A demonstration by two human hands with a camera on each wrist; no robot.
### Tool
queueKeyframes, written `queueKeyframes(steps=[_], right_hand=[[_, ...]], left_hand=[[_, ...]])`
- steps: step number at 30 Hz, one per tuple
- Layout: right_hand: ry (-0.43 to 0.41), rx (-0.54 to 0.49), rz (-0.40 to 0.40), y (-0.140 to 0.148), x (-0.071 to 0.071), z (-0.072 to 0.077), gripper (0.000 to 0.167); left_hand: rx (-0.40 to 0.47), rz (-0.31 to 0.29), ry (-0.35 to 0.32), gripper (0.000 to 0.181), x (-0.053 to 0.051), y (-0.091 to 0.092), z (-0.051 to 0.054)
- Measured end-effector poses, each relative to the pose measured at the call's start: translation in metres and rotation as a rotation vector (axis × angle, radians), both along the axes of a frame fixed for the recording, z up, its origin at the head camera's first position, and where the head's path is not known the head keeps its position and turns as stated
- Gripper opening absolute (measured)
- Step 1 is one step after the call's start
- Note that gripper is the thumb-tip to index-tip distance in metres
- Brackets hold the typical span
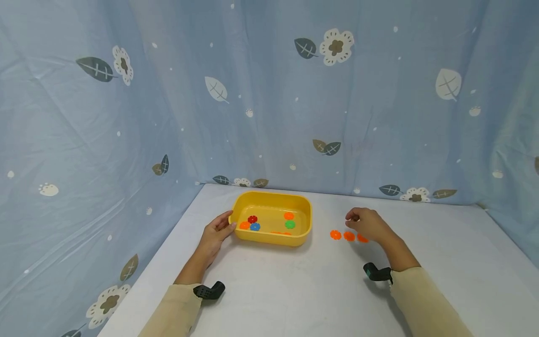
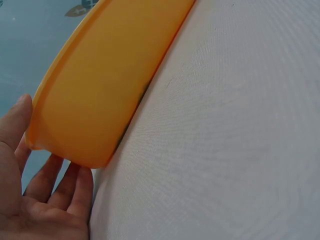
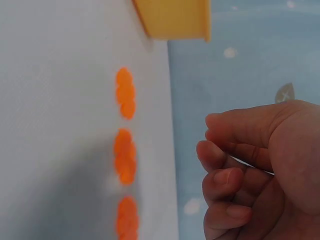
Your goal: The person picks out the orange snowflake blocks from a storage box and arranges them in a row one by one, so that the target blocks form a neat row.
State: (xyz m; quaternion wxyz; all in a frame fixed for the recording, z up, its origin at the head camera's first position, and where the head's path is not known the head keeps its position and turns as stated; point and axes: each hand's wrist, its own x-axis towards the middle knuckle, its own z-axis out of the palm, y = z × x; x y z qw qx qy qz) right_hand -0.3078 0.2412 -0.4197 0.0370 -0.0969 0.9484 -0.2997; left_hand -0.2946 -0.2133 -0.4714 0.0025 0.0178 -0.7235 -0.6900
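On the white table sits a yellow plastic basin (image 1: 269,238) with flower-shaped plastic discs inside: red (image 1: 252,219), blue (image 1: 255,227), green (image 1: 290,224) and several orange. My left hand (image 1: 216,236) grips its left end, thumb at the rim and fingers against the end wall (image 2: 75,120). To the basin's right, three orange flower discs (image 1: 349,236) lie in a row. Over the rightmost disc (image 1: 362,238) hovers my right hand (image 1: 368,224), apart from the table. Its fingers (image 3: 222,177) are loosely bent, with nothing visible between them and the thumb.
A blue curtain (image 1: 269,117) with leaf and flower prints hangs behind the table (image 1: 294,290) and along its left side. Each wrist wears a black camera, one by the left sleeve (image 1: 172,309) and one by the right sleeve (image 1: 425,299).
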Motion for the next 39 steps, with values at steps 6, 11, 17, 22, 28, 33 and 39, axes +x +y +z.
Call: queueKeyframes(steps=[6, 11, 17, 22, 28, 33, 39], right_hand=[[-0.005, 0.019, 0.015, -0.020, -0.007, 0.012, 0.020], [-0.032, 0.021, 0.021, -0.034, -0.013, 0.019, 0.022], [-0.007, 0.008, 0.036, -0.046, -0.016, 0.027, 0.022], [0.003, -0.032, 0.046, -0.056, -0.020, 0.032, 0.022], [0.021, -0.052, 0.078, -0.067, -0.025, 0.034, 0.021], [0.040, -0.039, 0.095, -0.075, -0.029, 0.034, 0.020], [0.033, -0.055, 0.116, -0.088, -0.029, 0.037, 0.018]], left_hand=[[-0.007, -0.002, -0.009, 0.050, 0.000, -0.001, 0.000], [-0.013, 0.004, -0.008, 0.050, -0.001, -0.001, 0.000], [-0.038, 0.018, -0.009, 0.050, 0.000, -0.001, 0.000], [-0.035, 0.013, 0.003, 0.049, 0.000, -0.001, 0.000], [-0.018, 0.005, -0.006, 0.049, 0.000, 0.000, 0.000], [-0.010, 0.009, -0.001, 0.048, -0.001, 0.001, 0.000], [-0.022, 0.023, 0.001, 0.047, 0.000, 0.002, 0.000]])
